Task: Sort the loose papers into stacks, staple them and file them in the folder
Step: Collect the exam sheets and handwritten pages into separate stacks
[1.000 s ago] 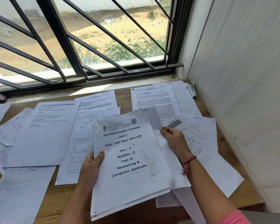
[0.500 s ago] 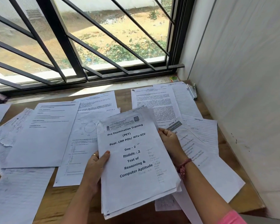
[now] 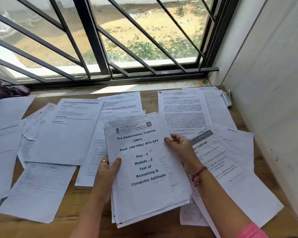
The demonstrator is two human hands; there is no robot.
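change: held stack (image 3: pixel 144 169) shifted right and slightly nearer since 1 s ago; right hand moved from the far right corner to the stack's right edge, thumb now on top; a "Cabinet" sheet (image 3: pixel 218 162) is now uncovered at right
stack: several sheets, top page reads "Pre Examination Training (PET)", held tilted just above the surface centre, edges not yet squared
left hand (image 3: pixel 107 176): grips the stack's left edge, thumb on top, fingers curled under, ring on one finger
right hand (image 3: pixel 181 148): pinches the right edge, thumb on the page, fingers clamped behind it; red thread bracelet on the wrist
loose papers (image 3: pixel 64 131): spread over the wooden surface (image 3: pixel 79 189) left, far and right, overlapping
stapler (image 3: pixel 226 98): far right corner, beside the wall
folder: cannot tell
window grille (image 3: pixel 93 40): beyond the far edge
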